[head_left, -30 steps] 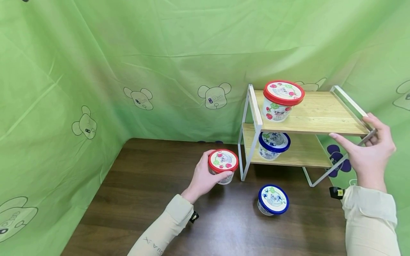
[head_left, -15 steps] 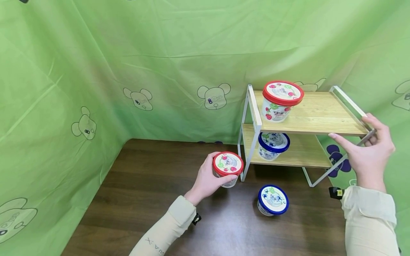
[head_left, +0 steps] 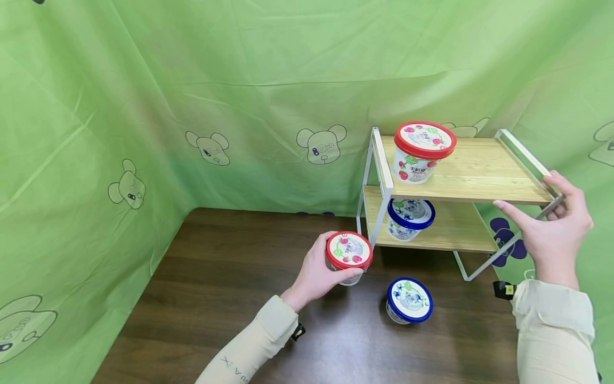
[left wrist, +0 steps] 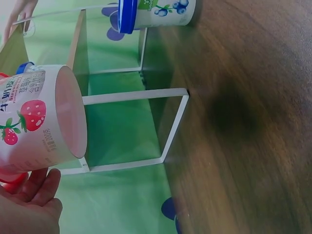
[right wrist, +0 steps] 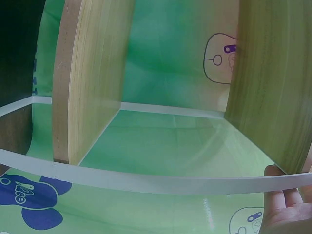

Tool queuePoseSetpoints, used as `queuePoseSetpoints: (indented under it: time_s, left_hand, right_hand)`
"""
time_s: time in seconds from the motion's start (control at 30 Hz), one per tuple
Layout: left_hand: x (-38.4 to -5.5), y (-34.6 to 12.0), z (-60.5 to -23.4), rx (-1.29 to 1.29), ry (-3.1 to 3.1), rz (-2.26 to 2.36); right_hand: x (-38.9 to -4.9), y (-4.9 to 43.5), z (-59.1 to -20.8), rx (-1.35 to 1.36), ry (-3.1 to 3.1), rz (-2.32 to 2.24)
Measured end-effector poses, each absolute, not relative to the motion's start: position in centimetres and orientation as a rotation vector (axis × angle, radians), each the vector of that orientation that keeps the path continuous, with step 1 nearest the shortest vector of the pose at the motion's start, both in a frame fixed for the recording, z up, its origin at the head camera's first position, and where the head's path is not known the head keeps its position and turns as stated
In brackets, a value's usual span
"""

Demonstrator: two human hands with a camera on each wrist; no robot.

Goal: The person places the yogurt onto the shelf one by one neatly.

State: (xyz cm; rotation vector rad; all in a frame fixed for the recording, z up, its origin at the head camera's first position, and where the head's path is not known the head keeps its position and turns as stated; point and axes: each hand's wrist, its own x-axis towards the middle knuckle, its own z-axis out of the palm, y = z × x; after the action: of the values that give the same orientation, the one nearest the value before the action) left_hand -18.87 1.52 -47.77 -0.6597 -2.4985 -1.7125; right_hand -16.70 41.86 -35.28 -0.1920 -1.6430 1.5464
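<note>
Left hand (head_left: 314, 274), gripping a red-lidded tub (head_left: 349, 249) above the surface (head_left: 240, 256), is shifting rightward nearer the rack (head_left: 484, 165), so I am judging the carry unfinished, while the right hand (head_left: 558, 229) is holding the rack's frame.

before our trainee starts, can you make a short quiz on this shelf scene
1. Which hand holds a red-lidded tub?
2. True or false: that tub is resting on the table.
3. How many blue-lidded tubs does the head view show: A) one, B) two, C) three?

Key:
1. The left hand.
2. False; the left wrist view shows its underside, clear of the table.
3. B: one on the lower shelf, one on the table.
</note>
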Motion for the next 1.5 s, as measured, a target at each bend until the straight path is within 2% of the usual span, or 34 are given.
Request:
queuePoseSetpoints:
  time_s: [1.5]
  left_hand:
    - [-17.3, 3.8, -47.0, -0.851, -2.530, -1.720]
  right_hand:
    - [-16.4, 41.1, -34.6, -0.330, -1.817, 1.360]
